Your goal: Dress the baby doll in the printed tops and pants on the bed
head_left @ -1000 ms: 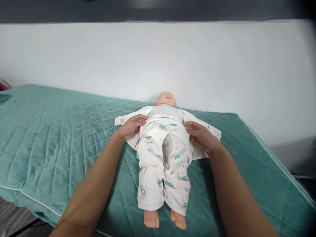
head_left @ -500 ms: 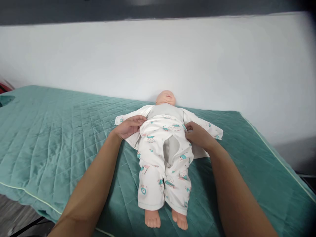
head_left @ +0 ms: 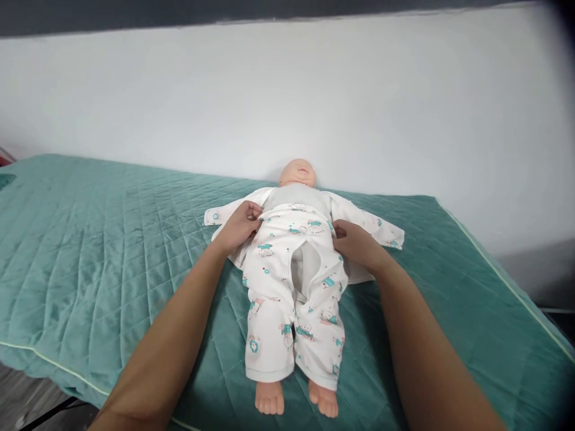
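A baby doll (head_left: 298, 172) lies on its back, head toward the wall and bare feet toward me. It wears white split-crotch baby pants (head_left: 272, 287) with a teal and pink animal print, pulled up over its belly. Under it is a matching long-sleeved jacket (head_left: 359, 216), its front spread open and its sleeves out to both sides. At the left side of the waist, my left hand (head_left: 240, 226) is closed on the pants' edge, fingertips partly hidden. My right hand (head_left: 354, 242) pinches the pants at the other side of the waist.
A green quilted cover (head_left: 135, 251) with pale piping spreads over the bed under the doll. Behind the doll's head rises a white wall (head_left: 179, 102). Grey floor (head_left: 27, 395) and a dark thin bar show at the lower left.
My left hand has turned over, and its stretched fingers have curled in at the pants' waist. The right hand stays at its side of the waist. The view has shifted slightly.
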{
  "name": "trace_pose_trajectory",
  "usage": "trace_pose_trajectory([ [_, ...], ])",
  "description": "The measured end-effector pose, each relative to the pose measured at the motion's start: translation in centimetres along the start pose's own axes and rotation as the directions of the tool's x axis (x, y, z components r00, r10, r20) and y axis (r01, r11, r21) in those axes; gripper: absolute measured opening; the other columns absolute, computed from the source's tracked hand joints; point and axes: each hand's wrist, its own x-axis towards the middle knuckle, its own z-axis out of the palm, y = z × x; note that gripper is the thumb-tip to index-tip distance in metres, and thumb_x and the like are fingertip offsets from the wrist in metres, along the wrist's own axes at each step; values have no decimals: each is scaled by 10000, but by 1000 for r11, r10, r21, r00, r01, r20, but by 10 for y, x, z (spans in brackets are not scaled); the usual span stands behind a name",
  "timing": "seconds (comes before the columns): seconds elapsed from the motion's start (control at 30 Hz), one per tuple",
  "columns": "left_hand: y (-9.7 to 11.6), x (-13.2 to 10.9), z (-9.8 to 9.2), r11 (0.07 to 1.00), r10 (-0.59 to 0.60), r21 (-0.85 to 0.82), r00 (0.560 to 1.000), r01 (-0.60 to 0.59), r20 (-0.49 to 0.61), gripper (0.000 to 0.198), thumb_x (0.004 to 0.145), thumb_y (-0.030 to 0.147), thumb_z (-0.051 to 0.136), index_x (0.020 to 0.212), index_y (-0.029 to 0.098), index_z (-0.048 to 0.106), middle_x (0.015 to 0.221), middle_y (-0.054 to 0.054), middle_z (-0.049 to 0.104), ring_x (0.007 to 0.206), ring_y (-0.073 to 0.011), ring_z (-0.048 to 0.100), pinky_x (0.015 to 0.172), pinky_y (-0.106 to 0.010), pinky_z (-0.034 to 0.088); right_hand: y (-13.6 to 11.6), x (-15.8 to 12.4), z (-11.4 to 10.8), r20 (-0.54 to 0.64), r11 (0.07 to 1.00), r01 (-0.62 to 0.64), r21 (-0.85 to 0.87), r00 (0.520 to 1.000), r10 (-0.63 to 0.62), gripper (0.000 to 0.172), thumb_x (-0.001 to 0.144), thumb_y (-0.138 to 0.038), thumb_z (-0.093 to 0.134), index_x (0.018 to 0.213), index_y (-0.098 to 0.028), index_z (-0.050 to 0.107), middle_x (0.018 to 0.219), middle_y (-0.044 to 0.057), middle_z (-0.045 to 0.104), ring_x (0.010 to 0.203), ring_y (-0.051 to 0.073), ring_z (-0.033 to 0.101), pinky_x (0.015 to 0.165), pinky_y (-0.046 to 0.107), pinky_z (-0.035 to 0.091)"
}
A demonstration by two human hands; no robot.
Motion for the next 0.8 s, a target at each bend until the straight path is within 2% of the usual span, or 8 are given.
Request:
trace_pose_trajectory([
  [0.1,0,-1,5,992,13,129,995,-1,-95,346,733,116,628,1050,214,530,985,1,587,633,-77,485,543,-201,361,-2,0,3,-28,998,-28,61,999,30,134,692,-172,522,615,-221,423,529,-58,425,546,117,395,544,276,268],
  [0.2,1,-3,5,981,9,195,991,18,-137,333,762,133,605,1079,215,544,1059,-24,628,655,-92,512,565,-216,387,-1,-2,2,25,955,-69,288,998,65,122,703,-190,504,607,-218,434,543,-49,415,552,118,386,546,274,283],
  [0.3,0,-4,4,982,-17,184,988,46,-153,248,783,149,591,1024,204,585,975,-31,669,726,-132,575,642,-246,436,0,-6,-2,88,890,-79,448,995,44,101,706,-206,562,626,-206,500,596,-40,437,601,118,398,568,262,308],
  [0.37,0,-4,3,984,-84,146,988,103,-130,189,790,171,595,975,203,617,875,-30,672,740,-159,603,678,-273,460,1,-8,-6,132,869,-86,488,991,24,119,729,-250,622,653,-201,546,631,-34,465,633,119,413,586,256,324],
  [0.47,1,-3,3,975,-183,120,982,186,-38,165,765,170,607,922,205,644,811,-37,680,742,-185,630,684,-293,475,4,-9,-8,161,858,-86,506,987,4,228,774,-390,690,693,-201,592,675,-23,510,649,122,429,600,258,350],
  [0.57,6,-4,4,967,-190,179,981,182,28,196,726,137,598,909,194,639,821,-50,700,757,-196,643,673,-289,475,8,-8,-7,165,854,-70,515,986,-19,322,774,-503,717,707,-208,606,695,-12,549,656,132,459,613,266,384],
  [0.7,14,-6,4,951,-201,251,978,183,51,252,728,196,619,979,186,633,865,-65,726,786,-220,657,668,-296,474,10,-5,-5,189,867,-81,492,982,-15,241,731,-426,748,771,-224,622,752,-4,629,719,164,554,675,287,449],
  [0.8,14,-6,0,950,-145,295,981,102,129,192,687,190,619,867,181,683,905,-76,743,886,-261,665,748,-320,496,6,-5,-4,154,903,-69,424,988,3,207,706,-389,733,770,-225,623,734,-1,646,733,182,585,674,295,462],
])
